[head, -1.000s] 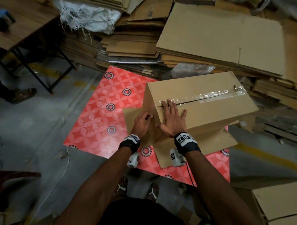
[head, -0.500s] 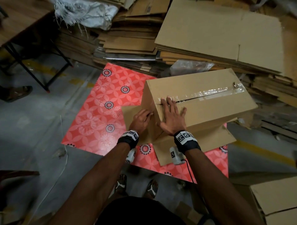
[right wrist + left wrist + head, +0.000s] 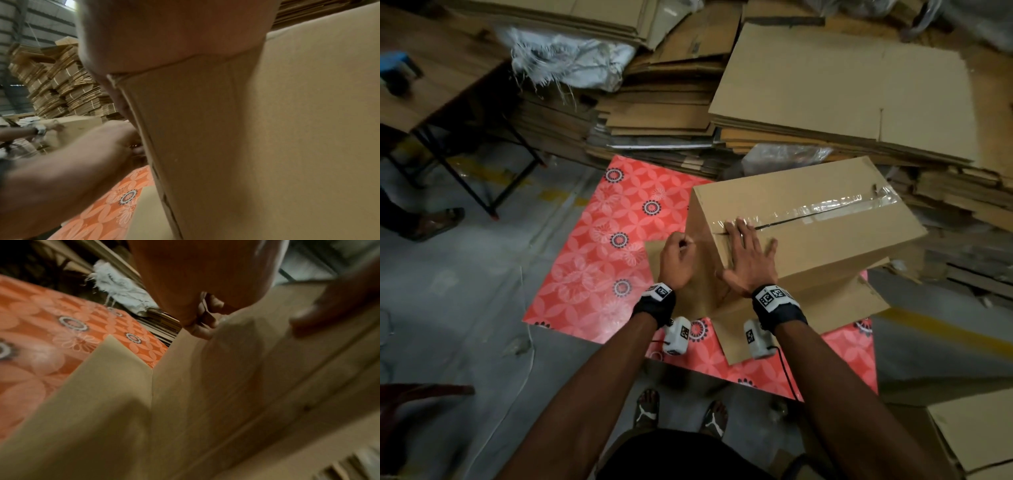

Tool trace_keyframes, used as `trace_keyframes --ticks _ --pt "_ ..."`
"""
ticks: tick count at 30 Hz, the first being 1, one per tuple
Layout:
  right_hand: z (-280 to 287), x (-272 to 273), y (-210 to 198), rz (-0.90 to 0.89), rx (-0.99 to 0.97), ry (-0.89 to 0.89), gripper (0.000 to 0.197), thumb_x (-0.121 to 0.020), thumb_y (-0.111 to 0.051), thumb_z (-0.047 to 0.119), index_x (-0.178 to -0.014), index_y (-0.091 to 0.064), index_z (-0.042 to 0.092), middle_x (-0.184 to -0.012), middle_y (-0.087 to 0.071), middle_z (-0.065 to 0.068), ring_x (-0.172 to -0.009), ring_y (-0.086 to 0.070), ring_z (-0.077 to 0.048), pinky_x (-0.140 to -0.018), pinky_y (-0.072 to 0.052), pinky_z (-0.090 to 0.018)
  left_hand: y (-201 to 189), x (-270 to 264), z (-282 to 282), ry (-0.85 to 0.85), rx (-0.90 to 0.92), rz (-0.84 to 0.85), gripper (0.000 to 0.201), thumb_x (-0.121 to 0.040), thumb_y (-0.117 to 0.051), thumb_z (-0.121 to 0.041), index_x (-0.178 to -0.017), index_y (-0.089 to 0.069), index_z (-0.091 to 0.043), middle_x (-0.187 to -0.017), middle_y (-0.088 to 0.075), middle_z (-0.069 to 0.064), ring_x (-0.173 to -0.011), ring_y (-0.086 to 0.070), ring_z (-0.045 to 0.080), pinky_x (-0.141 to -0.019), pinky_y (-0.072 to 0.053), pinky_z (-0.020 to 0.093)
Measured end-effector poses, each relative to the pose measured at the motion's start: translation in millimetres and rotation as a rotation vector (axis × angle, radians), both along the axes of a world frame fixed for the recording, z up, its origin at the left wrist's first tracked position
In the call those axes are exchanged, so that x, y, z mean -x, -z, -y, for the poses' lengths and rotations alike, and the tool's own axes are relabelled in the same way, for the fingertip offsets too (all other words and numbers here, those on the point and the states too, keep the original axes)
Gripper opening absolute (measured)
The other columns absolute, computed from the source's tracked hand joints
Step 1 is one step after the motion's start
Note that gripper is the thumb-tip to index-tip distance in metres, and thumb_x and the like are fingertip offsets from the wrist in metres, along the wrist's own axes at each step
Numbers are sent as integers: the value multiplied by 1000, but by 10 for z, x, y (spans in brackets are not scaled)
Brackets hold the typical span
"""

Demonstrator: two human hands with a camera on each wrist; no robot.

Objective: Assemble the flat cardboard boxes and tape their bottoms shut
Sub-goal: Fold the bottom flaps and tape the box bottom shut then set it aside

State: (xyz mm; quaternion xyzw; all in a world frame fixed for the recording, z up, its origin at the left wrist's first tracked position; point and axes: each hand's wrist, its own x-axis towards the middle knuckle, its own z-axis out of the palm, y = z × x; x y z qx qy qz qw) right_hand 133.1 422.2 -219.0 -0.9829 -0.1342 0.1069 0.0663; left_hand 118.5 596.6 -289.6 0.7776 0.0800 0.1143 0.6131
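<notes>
Your right hand (image 3: 748,263) lies flat, fingers straight and spread, on the upturned bottom of the cardboard box (image 3: 825,233) at the centre of the head view, fingertips on the near end of the clear tape (image 3: 822,209) that runs along the seam toward the right of the frame. Your left hand (image 3: 677,260) is curled against the box's left side face just below the top edge; the left wrist view shows its fingers (image 3: 207,321) bent against the cardboard where the tape end comes down, but whether they pinch the tape or only press it cannot be told. The box stands on a red flowered mat (image 3: 599,260) on the grey floor, its lower flaps (image 3: 804,318) splayed out over the mat. Stacks of flat cardboard (image 3: 842,99) fill the upper part of the frame, with a white sack (image 3: 571,61) at upper left and a table (image 3: 431,92) at far left.
</notes>
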Motion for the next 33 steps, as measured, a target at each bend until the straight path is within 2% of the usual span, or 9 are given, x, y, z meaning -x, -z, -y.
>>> trace_keyframes --ticks 5,9,14,18,20,23,26,29,33 --pt "-2 22 -49 14 -27 -12 106 -81 -60 48 -162 7 34 -172 9 1 -158 4 -23 -118 -3 -74 -393 -46 -142 11 202 -8 14 -93 -59 -29 -91 -61 -15 -91 -66 5 -88 -64 19 -85 -51 34" --pt "34 11 -44 42 -128 -38 106 -82 -53 75 -152 24 54 -171 10 9 -158 8 -23 -115 1 -74 -675 -7 -108 89 630 -78 17 -104 -50 -3 -89 -56 -6 -101 -71 22 -97 -72 28 -88 -57 30" --pt "106 -39 -54 29 -441 38 65 -92 -37 75 -151 -37 47 -165 -22 21 -157 -6 -16 -118 6 -69 -958 12 45 113 877 -241 8 -101 -55 1 -96 -62 0 -97 -71 21 -92 -71 27 -76 -59 24" --pt "102 -50 -39 79 -594 163 52 -102 -31 60 -132 -63 32 -144 -55 10 -142 -40 -16 -119 -7 -58 -1008 -33 201 35 465 -175 15 -91 -62 8 -100 -58 -4 -101 -70 33 -85 -69 36 -69 -59 33" --pt "85 -60 -61 136 -618 206 38 -107 -39 46 -118 -69 25 -126 -64 5 -125 -54 -19 -114 -19 -50 -1014 -33 252 63 83 -82 19 -88 -66 3 -100 -60 -10 -96 -70 18 -85 -70 30 -75 -60 38" --pt "78 -95 -86 226 -723 235 24 -97 -58 33 -102 -73 15 -101 -71 -7 -96 -65 -31 -87 -43 -37 -1029 -11 326 119 -174 -74 30 -81 -64 6 -104 -57 -12 -89 -66 0 -81 -68 20 -77 -59 40" --pt "100 -144 -89 294 -707 148 21 -83 -65 5 -101 -67 16 -98 -58 -1 -84 -60 -27 -72 -50 -37 -1054 45 378 162 -287 -39 31 -81 -63 3 -107 -55 -12 -94 -64 3 -81 -65 20 -76 -58 40" --pt "104 -176 -101 240 -662 144 26 -90 -56 -1 -111 -63 11 -110 -48 4 -87 -57 -18 -79 -52 -38 -1104 143 358 352 -578 16 49 -86 -67 -13 -132 -51 -10 -126 -54 11 -117 -53 27 -99 -45 29" --pt "165 -246 -66 212 -546 57 20 -93 -54 0 -109 -63 8 -112 -54 -9 -96 -55 -24 -86 -51 -43 -1137 219 285 561 -841 -86 116 -75 -78 -62 -158 -21 -4 -158 -27 15 -147 -24 29 -118 -29 39"
